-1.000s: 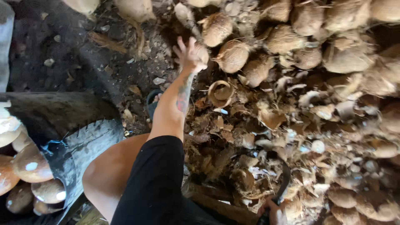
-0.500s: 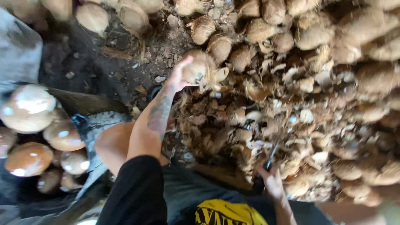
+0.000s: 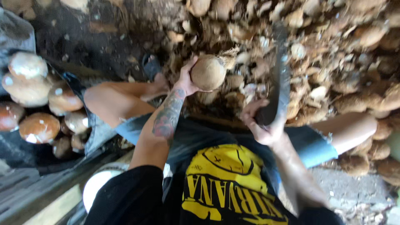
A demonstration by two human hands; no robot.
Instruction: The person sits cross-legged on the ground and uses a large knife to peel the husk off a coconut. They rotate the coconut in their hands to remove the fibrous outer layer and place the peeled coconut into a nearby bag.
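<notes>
My left hand grips a round brown husked coconut and holds it up in front of my knees. My right hand is closed around the dark handle of a long machete, whose blade points away from me, just right of the coconut. The blade is blurred. I sit with both bare knees apart, the coconut above the gap between them.
A big heap of brown coconuts and husk scraps covers the ground ahead and to the right. On my left a dark container holds several peeled coconuts with white cut patches. A sandalled foot rests on dark ground.
My left hand has pulled a coconut out of the heap and brought it close. My right hand has lifted the machete from low down up beside it.
</notes>
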